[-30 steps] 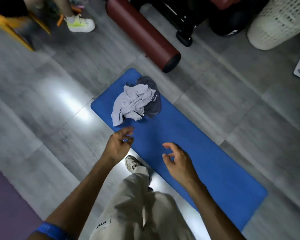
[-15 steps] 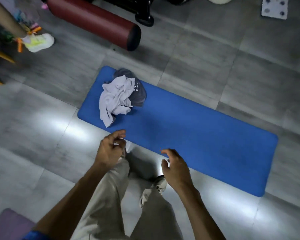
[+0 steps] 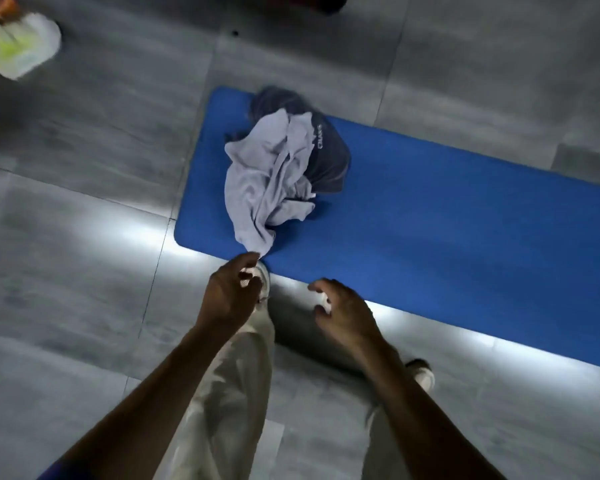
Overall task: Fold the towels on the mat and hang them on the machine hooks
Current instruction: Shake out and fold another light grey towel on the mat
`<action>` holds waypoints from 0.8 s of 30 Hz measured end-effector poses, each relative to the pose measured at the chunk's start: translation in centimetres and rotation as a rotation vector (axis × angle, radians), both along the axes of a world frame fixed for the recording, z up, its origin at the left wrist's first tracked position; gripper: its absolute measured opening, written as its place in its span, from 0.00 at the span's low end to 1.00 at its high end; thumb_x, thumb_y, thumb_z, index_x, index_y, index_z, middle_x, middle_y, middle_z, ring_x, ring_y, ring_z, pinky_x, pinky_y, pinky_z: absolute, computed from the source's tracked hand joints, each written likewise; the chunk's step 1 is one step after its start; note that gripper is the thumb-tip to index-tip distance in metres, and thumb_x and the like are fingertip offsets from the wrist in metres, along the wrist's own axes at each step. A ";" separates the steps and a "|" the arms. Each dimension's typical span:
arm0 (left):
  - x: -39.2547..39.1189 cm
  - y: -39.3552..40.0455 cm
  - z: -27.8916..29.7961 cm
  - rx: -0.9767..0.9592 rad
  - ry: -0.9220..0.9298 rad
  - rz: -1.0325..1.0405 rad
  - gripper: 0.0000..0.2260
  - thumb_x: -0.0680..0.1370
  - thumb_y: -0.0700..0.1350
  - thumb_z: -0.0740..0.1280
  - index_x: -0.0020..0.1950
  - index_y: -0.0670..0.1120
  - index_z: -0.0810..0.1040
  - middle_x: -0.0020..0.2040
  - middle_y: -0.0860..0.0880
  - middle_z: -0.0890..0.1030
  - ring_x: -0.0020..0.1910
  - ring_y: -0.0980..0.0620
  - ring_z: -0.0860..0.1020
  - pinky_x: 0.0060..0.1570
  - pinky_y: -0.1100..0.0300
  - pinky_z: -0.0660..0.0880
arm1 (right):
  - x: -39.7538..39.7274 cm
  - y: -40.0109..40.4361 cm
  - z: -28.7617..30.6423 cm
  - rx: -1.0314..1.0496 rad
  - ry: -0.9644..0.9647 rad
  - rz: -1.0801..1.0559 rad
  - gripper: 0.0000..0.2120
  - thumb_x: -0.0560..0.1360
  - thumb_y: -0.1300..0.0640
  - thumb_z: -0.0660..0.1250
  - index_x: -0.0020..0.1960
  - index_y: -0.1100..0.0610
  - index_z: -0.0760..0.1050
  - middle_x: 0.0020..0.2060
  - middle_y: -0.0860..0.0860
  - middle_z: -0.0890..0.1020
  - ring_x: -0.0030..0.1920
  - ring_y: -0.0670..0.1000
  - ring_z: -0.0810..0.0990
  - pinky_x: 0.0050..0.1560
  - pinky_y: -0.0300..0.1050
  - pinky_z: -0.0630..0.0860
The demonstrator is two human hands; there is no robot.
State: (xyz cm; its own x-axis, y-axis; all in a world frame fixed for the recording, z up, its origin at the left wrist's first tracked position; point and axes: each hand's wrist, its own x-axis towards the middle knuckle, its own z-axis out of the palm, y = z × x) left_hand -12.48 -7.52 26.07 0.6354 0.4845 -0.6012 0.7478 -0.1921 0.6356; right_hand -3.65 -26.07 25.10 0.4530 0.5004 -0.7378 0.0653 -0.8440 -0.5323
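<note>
The towels [image 3: 274, 174] lie just beyond our left hand [image 3: 234, 294]; our right hand [image 3: 343, 313] is further; both hands are loosely curled and empty.

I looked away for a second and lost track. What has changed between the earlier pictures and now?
The person stepped closer to the blue mat, and the left hand now reaches almost to the light towel's near corner. Neither it nor the right hand has taken hold of anything. The light towel still lies crumpled over the dark towel.
</note>
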 end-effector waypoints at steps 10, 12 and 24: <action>2.0 15.0 -20.0 0.081 0.248 -0.371 0.18 0.75 0.43 0.67 0.64 0.52 0.76 0.55 0.52 0.78 0.57 0.51 0.77 0.53 0.63 0.70 | 1.2 17.6 -26.5 -0.097 0.152 -0.087 0.20 0.72 0.56 0.67 0.64 0.48 0.75 0.64 0.54 0.77 0.64 0.56 0.75 0.60 0.43 0.70; 1.3 16.1 -20.7 0.085 0.207 -0.341 0.17 0.75 0.41 0.67 0.63 0.50 0.77 0.54 0.51 0.79 0.55 0.51 0.77 0.55 0.61 0.72 | 1.6 19.1 -30.5 -0.161 0.168 0.029 0.25 0.72 0.50 0.67 0.68 0.44 0.71 0.70 0.53 0.70 0.69 0.59 0.69 0.67 0.51 0.68; 0.8 10.4 -12.2 0.019 0.083 -0.236 0.22 0.73 0.45 0.69 0.67 0.48 0.74 0.59 0.49 0.79 0.54 0.54 0.77 0.55 0.61 0.72 | 2.1 13.8 -11.3 0.476 0.448 -0.498 0.24 0.72 0.65 0.67 0.67 0.55 0.74 0.67 0.46 0.76 0.68 0.42 0.71 0.64 0.31 0.66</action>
